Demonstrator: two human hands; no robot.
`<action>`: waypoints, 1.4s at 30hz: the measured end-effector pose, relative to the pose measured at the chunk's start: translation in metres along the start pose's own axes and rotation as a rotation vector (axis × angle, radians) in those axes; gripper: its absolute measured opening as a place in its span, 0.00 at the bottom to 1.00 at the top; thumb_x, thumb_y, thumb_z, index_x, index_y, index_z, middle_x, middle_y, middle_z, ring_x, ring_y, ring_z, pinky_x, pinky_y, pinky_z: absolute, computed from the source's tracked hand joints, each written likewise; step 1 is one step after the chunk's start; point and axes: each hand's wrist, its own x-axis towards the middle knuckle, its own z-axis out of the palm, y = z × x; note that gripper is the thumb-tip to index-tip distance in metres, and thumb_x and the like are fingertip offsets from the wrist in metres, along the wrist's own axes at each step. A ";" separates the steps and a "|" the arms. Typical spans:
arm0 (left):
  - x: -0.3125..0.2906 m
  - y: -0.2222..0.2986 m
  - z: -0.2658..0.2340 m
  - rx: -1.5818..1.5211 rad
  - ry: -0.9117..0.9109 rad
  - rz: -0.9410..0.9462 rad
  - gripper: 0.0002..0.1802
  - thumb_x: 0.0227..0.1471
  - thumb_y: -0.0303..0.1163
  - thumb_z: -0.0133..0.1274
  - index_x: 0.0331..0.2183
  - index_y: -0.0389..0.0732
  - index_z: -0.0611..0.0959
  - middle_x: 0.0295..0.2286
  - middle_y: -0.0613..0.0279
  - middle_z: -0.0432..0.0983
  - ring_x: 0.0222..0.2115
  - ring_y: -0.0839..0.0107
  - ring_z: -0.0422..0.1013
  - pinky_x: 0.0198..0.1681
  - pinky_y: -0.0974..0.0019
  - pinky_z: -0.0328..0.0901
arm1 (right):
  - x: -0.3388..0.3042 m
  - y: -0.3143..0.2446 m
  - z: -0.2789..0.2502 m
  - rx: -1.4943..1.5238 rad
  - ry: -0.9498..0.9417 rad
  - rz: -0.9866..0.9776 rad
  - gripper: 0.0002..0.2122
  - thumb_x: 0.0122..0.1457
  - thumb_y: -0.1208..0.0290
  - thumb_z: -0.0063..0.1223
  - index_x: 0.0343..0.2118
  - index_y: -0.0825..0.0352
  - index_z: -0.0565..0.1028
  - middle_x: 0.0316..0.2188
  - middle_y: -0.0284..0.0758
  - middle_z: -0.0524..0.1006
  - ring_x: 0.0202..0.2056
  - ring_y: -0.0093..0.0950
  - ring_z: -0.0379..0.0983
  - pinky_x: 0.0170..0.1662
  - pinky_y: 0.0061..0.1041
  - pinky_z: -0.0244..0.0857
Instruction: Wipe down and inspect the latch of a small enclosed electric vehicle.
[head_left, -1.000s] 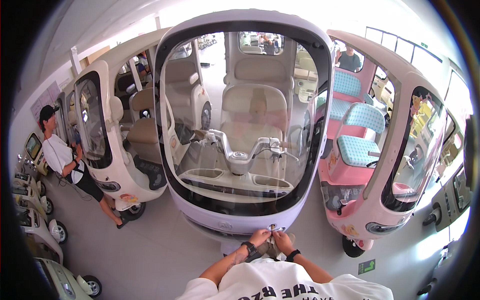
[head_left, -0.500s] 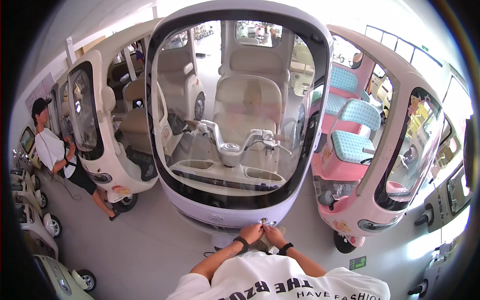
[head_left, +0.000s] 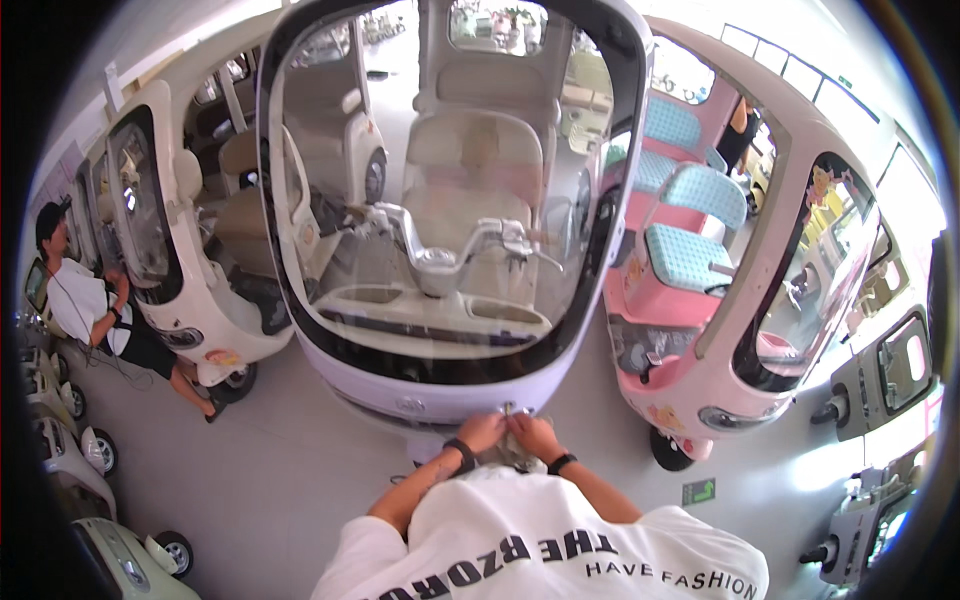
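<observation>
In front of me stands a lilac three-wheeled vehicle [head_left: 450, 395] with a large black-edged windshield. Low on its front panel, right of the middle, is a small brass-coloured piece [head_left: 508, 408] in a fitting. My left hand [head_left: 484, 432] is closed just beside it, fingers drawn together. From the other side my right hand [head_left: 535, 436] reaches in, also closed, and the fingertips nearly meet. What the fingers grip is too small to name. Behind the windshield show a handlebar [head_left: 440, 257] and a beige seat [head_left: 470, 165].
On the right a pink three-wheeler [head_left: 675, 360] has blue-checked seats. A cream three-wheeler [head_left: 215, 335] stands on the left, with a person [head_left: 90, 310] in a white shirt beside it. Several more vehicles [head_left: 100, 450] line the left rim. A green floor sign [head_left: 699, 491] lies at right.
My view has shifted, so the vehicles sit further left and higher. Both hands stay at the same spot on the front panel. Someone in dark clothing now shows behind the pink vehicle.
</observation>
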 end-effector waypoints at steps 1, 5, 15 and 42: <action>-0.003 0.000 0.002 0.044 -0.004 -0.005 0.17 0.55 0.43 0.47 0.37 0.42 0.81 0.31 0.45 0.77 0.34 0.44 0.73 0.37 0.47 0.67 | -0.001 -0.002 -0.002 -0.031 0.013 -0.022 0.16 0.62 0.57 0.43 0.35 0.64 0.77 0.27 0.48 0.77 0.30 0.48 0.74 0.35 0.44 0.67; -0.004 0.000 0.013 0.195 0.056 0.081 0.16 0.54 0.42 0.45 0.29 0.39 0.78 0.24 0.47 0.77 0.25 0.46 0.73 0.30 0.44 0.66 | -0.011 -0.002 0.003 0.000 0.050 0.019 0.15 0.62 0.57 0.42 0.32 0.63 0.77 0.26 0.47 0.77 0.29 0.49 0.74 0.33 0.46 0.66; -0.008 -0.003 0.024 0.301 0.037 0.080 0.14 0.56 0.41 0.44 0.31 0.41 0.77 0.24 0.48 0.77 0.25 0.47 0.74 0.29 0.45 0.67 | -0.012 -0.005 0.000 -0.145 0.060 -0.009 0.12 0.57 0.59 0.46 0.33 0.62 0.74 0.22 0.44 0.77 0.25 0.46 0.74 0.28 0.45 0.67; 0.013 -0.021 0.021 0.196 -0.004 0.054 0.14 0.53 0.37 0.43 0.27 0.43 0.82 0.28 0.47 0.78 0.31 0.48 0.74 0.34 0.47 0.67 | 0.005 0.012 0.007 -0.150 0.114 0.056 0.10 0.59 0.57 0.46 0.36 0.56 0.75 0.25 0.45 0.77 0.28 0.47 0.73 0.31 0.46 0.66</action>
